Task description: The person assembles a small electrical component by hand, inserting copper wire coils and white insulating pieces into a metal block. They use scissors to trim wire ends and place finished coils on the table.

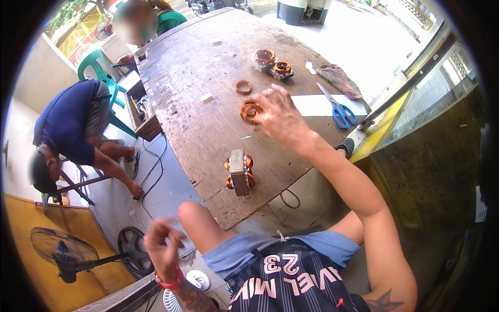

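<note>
My right hand [278,115] reaches over the wooden table, its fingers closed on the edge of a copper wire coil [250,110]. A smaller copper ring coil [243,87] lies just beyond it. Beside my left leg, off the table, my left hand [163,242] hangs in the air, slightly blurred; its fingers are loosely bent and apart, with nothing visible in them. At the near end of the table stands a metal motor core [238,171] with copper windings on both sides. Two more wound stators, one large [264,58] and one small [282,70], sit farther back.
Blue-handled scissors [340,112] lie across white paper [312,105], near a crumpled cloth [339,80]. Small pale blocks [207,97] rest on the table [182,67]. A person in blue [73,112] bends down at left; another sits at the far end. A fan [65,255] stands lower left.
</note>
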A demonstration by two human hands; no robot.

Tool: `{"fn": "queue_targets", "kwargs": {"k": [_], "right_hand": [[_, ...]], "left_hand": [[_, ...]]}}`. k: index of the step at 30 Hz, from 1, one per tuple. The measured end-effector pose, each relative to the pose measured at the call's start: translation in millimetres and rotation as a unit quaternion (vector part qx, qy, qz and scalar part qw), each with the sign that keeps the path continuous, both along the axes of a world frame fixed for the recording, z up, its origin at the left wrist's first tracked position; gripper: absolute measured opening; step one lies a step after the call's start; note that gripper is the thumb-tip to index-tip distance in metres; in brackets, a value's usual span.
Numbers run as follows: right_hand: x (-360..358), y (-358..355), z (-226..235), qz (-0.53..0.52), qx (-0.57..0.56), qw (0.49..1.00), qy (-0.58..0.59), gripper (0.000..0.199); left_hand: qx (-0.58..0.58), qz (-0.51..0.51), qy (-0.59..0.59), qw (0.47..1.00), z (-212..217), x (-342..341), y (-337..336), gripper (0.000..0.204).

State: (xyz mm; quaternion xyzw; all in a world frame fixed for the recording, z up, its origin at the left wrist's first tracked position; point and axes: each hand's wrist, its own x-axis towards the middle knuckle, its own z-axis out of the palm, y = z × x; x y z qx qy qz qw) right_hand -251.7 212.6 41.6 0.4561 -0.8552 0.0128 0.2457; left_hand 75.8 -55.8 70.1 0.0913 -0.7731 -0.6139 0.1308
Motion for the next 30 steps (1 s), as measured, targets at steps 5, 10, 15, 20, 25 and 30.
{"fn": "queue_targets", "kwargs": {"k": [5, 10, 15, 20, 25, 30], "right_hand": [[34.4, 24.9, 6.6, -0.066, -0.147, 0.953, -0.255, 0.024], [56.9, 56.3, 18.7, -0.06, -0.37, 0.661, -0.65, 0.038], [77.3, 73.9, 9.8, -0.028, -0.372, 0.753, -0.542, 0.037], [85.4, 77.7, 1.2, 0.002, -0.396, 0.764, -0.51, 0.039], [87.3, 76.3, 8.4, -0.005, -0.41, 0.702, -0.583, 0.046], [90.9, 66.6, 14.8, 0.009, -0.431, 0.633, -0.644, 0.043]], "left_hand": [[0.164, -0.61, -0.044, 0.774, 34.1, -32.0, 96.6, 0.05], [0.194, -0.679, 0.078, 0.703, 28.9, -67.7, 181.2, 0.047], [-0.057, -0.377, 0.123, 0.916, 46.9, -117.6, 167.1, 0.029], [-0.396, -0.198, 0.222, 0.869, 53.5, -177.2, 148.0, 0.056], [-0.509, -0.237, 0.179, 0.808, 42.9, -203.2, 127.8, 0.046], [-0.503, -0.254, 0.207, 0.8, 42.7, -212.8, 115.3, 0.027]]}}
